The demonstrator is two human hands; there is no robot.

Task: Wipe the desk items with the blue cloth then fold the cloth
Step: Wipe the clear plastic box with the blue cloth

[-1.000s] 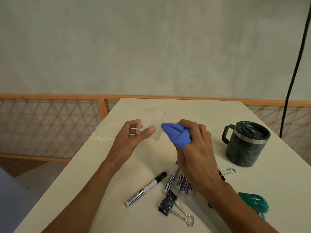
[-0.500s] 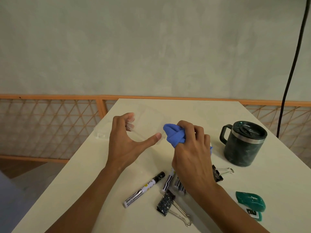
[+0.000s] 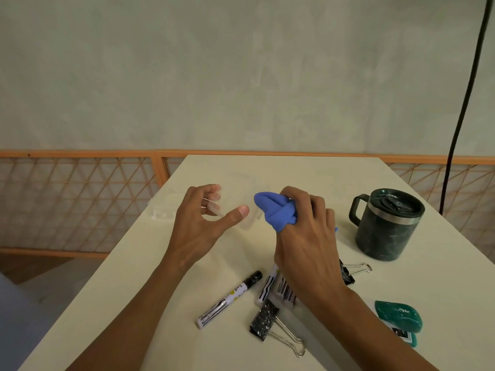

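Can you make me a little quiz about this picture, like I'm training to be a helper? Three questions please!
1. True or false: the mug has its lid on.
2. What does the right hand grip? A) the blue cloth B) the mug C) nothing
3. Count: how many binder clips can you see on the desk?

Key: 1 true. 2 A. 3 two; one is partly hidden behind the right arm.
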